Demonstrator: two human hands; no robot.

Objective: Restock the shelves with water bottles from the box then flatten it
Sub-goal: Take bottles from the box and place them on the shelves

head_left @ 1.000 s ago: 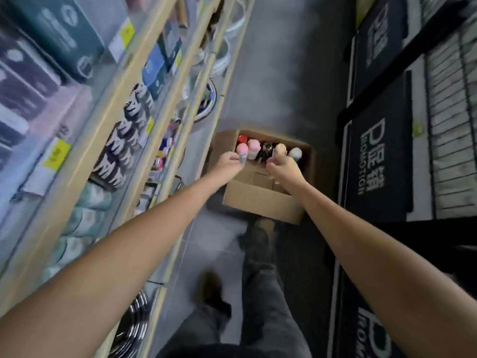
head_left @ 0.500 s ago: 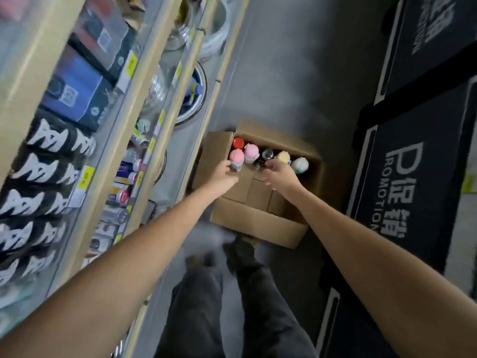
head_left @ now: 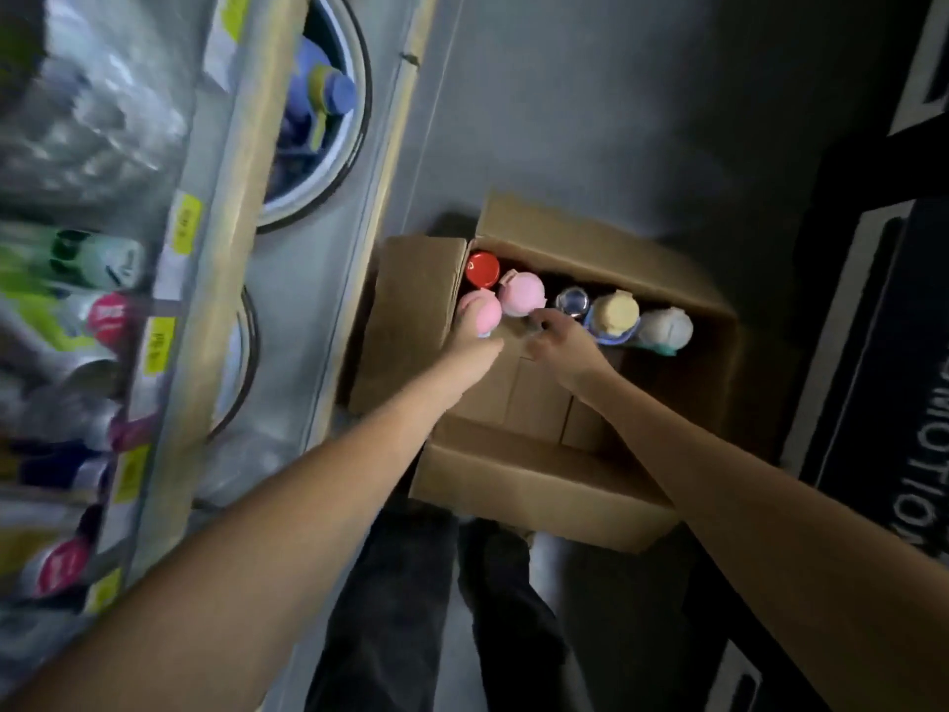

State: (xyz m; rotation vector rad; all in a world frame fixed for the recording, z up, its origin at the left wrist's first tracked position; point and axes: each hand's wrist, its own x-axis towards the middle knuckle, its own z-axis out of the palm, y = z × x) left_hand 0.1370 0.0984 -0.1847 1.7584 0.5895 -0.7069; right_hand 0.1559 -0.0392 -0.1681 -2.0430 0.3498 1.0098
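Left grip [head_left: 473,344] curls round the upright pink-capped bottle [head_left: 481,311] just beyond it in the box [head_left: 539,498]; right grip [head_left: 558,340], loose-fingered, sits short of the clear-capped bottle [head_left: 572,300].

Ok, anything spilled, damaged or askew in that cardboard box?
Nothing stands out: the open brown cardboard box looks intact, its round-capped bottles upright, no spill visible. The left hand grips the nearer pink-capped bottle.
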